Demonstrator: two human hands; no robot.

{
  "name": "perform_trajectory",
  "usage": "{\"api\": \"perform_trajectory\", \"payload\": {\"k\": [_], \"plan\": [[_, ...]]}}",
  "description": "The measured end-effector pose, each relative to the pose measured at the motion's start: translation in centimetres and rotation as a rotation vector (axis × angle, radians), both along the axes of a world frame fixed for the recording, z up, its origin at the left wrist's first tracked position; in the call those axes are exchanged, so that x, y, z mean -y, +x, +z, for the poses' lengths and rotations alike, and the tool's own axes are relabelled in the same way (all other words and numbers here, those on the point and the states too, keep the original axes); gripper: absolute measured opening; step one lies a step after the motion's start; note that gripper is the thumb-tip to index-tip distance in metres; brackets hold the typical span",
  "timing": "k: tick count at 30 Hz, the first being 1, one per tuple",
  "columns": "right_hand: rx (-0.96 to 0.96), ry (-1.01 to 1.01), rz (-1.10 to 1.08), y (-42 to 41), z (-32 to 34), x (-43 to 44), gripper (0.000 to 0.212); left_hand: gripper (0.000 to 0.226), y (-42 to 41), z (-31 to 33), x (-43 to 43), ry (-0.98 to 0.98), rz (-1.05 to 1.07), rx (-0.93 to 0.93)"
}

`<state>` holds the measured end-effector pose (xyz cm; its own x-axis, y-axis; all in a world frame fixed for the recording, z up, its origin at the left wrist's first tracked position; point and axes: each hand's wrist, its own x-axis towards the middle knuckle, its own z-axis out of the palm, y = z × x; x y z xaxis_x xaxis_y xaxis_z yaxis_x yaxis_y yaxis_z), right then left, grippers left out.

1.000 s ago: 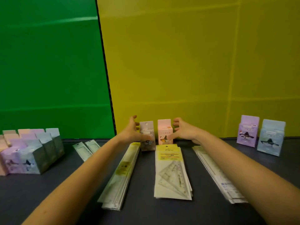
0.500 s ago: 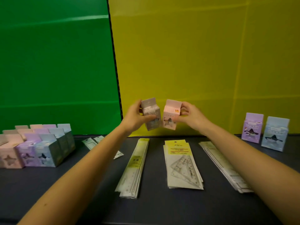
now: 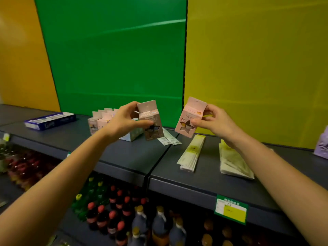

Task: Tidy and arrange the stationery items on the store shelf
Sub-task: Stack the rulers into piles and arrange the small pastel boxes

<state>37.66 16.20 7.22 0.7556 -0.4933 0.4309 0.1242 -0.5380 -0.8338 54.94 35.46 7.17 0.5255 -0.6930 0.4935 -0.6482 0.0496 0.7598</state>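
My left hand (image 3: 124,121) grips a small grey-pink carton with a star window (image 3: 150,119), held above the dark shelf (image 3: 138,157). My right hand (image 3: 214,121) holds a pale pink carton with a star window (image 3: 190,118), tilted left. Both cartons hang in the air in front of the green and yellow back panels. Behind my left hand a group of several pastel cartons (image 3: 103,118) stands on the shelf, partly hidden.
Flat packs of rulers (image 3: 192,153) and set squares (image 3: 234,164) lie on the right shelf section. Small sachets (image 3: 168,139) lie mid-shelf. A blue box (image 3: 50,120) sits at far left, a purple carton (image 3: 322,148) at the right edge. Drink bottles (image 3: 120,210) fill the lower shelf.
Both hands took the two cartons off the back of the shelf and lifted them. The view has swung left and pulled back, so the cartons now sit nearer the stacked group.
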Motion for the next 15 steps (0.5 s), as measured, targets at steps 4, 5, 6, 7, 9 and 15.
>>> {"api": "perform_trajectory", "payload": {"k": [4,5,6,7,9,15], "plan": [[-0.050,-0.026,0.067,2.7,-0.5,-3.9,0.043,0.034,2.1,-0.7,-6.1,0.002,0.068,-0.031],[-0.055,-0.028,0.082,3.5,-0.5,-4.9,0.042,0.033,2.8,-0.9,-7.4,-0.004,0.089,-0.023],[-0.059,-0.025,0.093,4.4,-0.6,-5.9,0.041,0.033,3.5,-1.0,-8.7,-0.006,0.111,-0.011],[-0.064,-0.027,0.098,5.3,-0.6,-6.9,0.041,0.034,4.3,-1.2,-9.9,-0.005,0.133,0.000],[-0.074,-0.040,0.108,7.2,-0.7,-8.8,0.042,0.035,6.0,-1.6,-12.3,0.011,0.176,0.012],[-0.122,-0.041,0.076,13.4,-2.2,-13.6,0.045,0.034,11.6,-2.0,-18.1,0.066,0.192,0.034]]}}
